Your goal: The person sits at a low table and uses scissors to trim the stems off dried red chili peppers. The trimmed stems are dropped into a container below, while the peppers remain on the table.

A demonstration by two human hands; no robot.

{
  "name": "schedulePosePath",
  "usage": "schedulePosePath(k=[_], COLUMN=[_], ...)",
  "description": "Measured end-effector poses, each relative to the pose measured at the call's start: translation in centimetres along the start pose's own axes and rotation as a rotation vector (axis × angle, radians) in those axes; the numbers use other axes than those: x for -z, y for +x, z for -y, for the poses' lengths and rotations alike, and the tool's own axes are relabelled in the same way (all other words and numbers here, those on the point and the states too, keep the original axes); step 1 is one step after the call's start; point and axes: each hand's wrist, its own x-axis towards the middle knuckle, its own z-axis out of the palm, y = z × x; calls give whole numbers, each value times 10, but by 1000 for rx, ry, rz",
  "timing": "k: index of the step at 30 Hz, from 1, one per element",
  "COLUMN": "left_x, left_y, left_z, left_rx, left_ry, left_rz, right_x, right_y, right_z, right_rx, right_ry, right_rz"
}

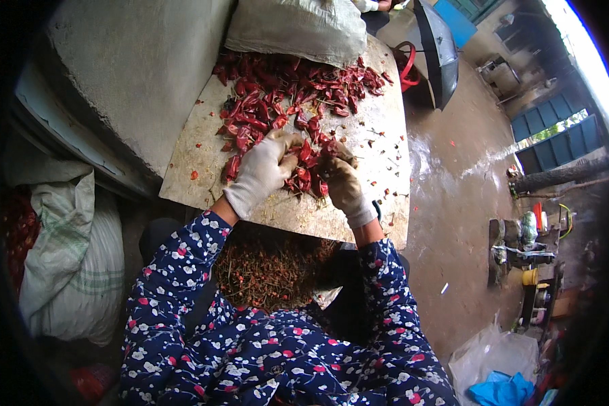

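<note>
Gloves cover both our hands: our left hand [262, 170] and right hand [344, 186] are curled onto dried red chillies [309, 172] at the near end of the chilli pile [284, 91], on the worktop [379, 155]. A heap of stems [271, 267] lies below the pile.

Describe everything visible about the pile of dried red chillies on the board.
The dried red chillies look wrinkled, glossy and dark red, heaped loosely on a pale, stained board. The pile spills from under a grey sack at the far edge toward the person. The gloved left hand and right hand rest in its near end. Stray bits dot the board.
</note>
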Motion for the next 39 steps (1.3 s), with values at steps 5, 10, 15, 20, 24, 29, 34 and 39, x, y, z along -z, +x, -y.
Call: schedulePosePath(k=[5, 10, 15, 20, 24, 29, 34, 39], left_x=[-13, -22, -23, -14, -9, -15, -15, -13], left_y=[1, 0, -7, -12, -13, -14, -18, -17], left_z=[-2, 3, -9, -17, -11, -5, -14, -21], left_rx=[-359, 114, 216, 310, 466, 283, -346, 31], left_ry=[-85, -541, -801, -680, -558, -473, -40, -420], left_rz=[52, 213, 385, 573, 639, 633, 506, 442], right_x=[-27, -44, -48, -47, -49, -54, -41, -17], right_y=[-21, -33, -30, -37, -38, -42, -32, -13], right_z=[5, 19, 26, 20, 17, 16, 20, 33], right_rx=[-176, -11, 294, 408, 221, 319, -177, -34], right_ry=[-39, -525, -725, -1219, -926, -1118, 146, -24], right_rz=[215, 84, 202, 124, 170, 87, 162, -26])
